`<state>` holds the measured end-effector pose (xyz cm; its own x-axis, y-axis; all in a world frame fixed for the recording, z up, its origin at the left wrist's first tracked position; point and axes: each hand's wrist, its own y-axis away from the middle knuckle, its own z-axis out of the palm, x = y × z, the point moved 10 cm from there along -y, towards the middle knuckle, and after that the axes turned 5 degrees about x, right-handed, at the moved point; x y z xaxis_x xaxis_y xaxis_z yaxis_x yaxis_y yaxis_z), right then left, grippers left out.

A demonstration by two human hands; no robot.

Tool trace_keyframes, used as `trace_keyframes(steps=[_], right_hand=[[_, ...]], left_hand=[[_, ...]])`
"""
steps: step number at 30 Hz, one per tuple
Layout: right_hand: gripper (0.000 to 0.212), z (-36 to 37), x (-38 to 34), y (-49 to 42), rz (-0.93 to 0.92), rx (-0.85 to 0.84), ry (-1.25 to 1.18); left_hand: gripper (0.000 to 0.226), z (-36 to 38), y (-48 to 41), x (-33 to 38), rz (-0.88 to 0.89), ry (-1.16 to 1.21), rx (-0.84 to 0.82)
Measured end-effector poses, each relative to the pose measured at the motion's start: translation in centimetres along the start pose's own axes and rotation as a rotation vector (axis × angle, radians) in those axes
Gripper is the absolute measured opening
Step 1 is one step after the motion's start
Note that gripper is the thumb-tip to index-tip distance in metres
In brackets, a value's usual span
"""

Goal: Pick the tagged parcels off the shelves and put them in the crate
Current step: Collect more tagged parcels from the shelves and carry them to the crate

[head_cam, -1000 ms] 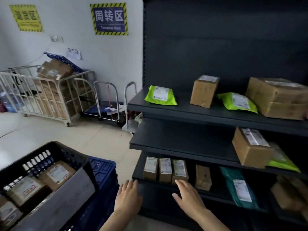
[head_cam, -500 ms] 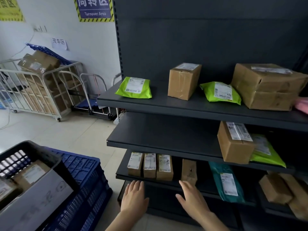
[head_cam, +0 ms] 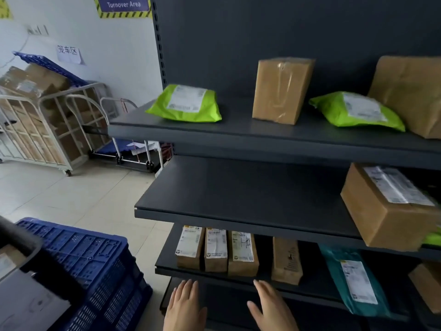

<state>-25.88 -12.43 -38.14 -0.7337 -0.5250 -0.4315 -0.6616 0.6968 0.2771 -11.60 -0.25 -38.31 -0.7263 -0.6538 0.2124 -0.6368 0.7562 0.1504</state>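
Both my hands are empty, left hand [head_cam: 185, 306] and right hand [head_cam: 272, 306], fingers [head_cam: 188, 286] straight and spread, just below the front edge of the lower shelf [head_cam: 214, 275]. Three small tagged boxes [head_cam: 216, 249] stand upright on it, side by side, labels facing me. They look light and stiff, so I judge a pinch across the narrow sides suits best. The shelf is smooth dark metal; they should slide forward easily. The dark crate [head_cam: 19, 235] sits at my left beside a blue crate [head_cam: 95, 259], on a pale tiled floor [head_cam: 83, 192]
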Motion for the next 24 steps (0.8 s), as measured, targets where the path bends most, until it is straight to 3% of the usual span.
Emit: trace_keyframes(steps=[5,9,14,18,20,24], right_hand=[[0.057,4.7,2.7,-6.3,-0.047,0.093,-0.012],[0.058,6.8,4.7,-10.5,-0.055,0.282,0.036],[0.082,7.1,4.9,-14.7,-0.013,0.516,0.162],[0.092,9.8,5.9,-18.1,0.067,0.425,0.177],[0.089,10.5,5.9,-18.6,0.047,0.466,0.174],[0.082,10.8,6.9,-18.0,0.044,0.536,0.129]], left_hand=[[0.067,5.2,-5.2,-0.7,-0.025,0.053,0.091],[0.070,9.4,-8.9,-1.4,-0.051,0.061,0.159],[0.077,10.2,-14.0,-0.3,-0.086,0.147,0.353],[0.083,11.4,-17.9,0.8,-0.112,0.149,0.345],[0.075,12.3,-18.7,0.8,-0.130,0.120,0.319],[0.058,12.8,-18.0,0.6,-0.135,0.147,0.422]])
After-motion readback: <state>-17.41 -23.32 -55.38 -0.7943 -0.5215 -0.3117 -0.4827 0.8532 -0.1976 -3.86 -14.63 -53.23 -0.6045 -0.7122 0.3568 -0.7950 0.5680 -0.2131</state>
